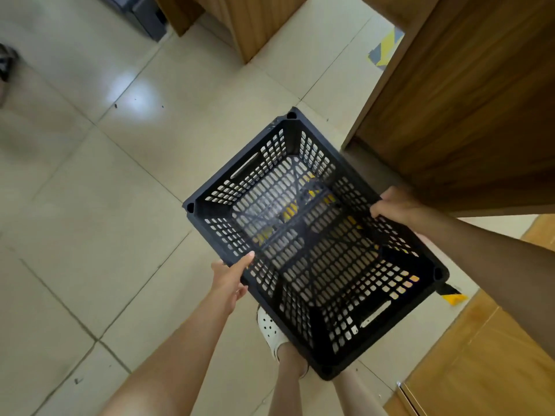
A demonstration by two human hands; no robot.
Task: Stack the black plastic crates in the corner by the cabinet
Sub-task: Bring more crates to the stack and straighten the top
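I hold one black plastic crate [312, 235] off the tiled floor, its open top facing me and its slotted walls and base letting the floor show through. My left hand [231, 280] grips the rim of the near-left long side, thumb on top. On the opposite long side, my right hand [396, 205] clasps the rim close to the wooden cabinet [468, 109]. The crate is empty. No other crate is in sight.
The cabinet fills the upper right. Another wooden unit [252, 22] stands at the top centre with a grey box [144, 16] beside it. Yellow-black tape [386, 46] marks the floor behind. Wooden flooring [486, 349] lies at lower right. My white shoe [271, 328] is under the crate.
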